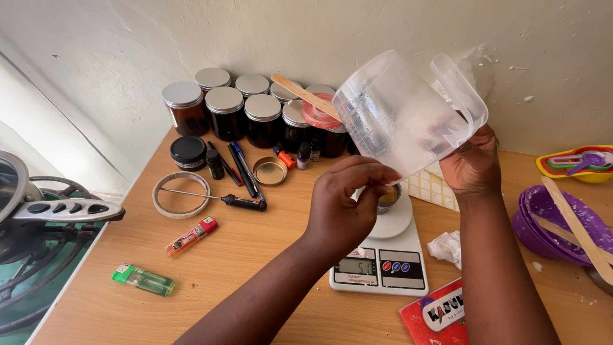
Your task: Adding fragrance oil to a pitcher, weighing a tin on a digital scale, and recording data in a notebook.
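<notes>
My right hand point(476, 167) grips the tilted plastic jug point(399, 115) at its handle, and my left hand point(345, 198) pinches its lip. It looks light, stiff and possibly slick, so I'd hold it by the handle over the small tin point(388, 199).

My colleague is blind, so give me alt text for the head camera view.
Two hands tilt a clear plastic jug over a small tin on a white kitchen scale: right hand at the handle, left hand at the spout. Amber jars line the wall.

both hands point(341, 204) point(474, 167) raised, grips closed
</notes>
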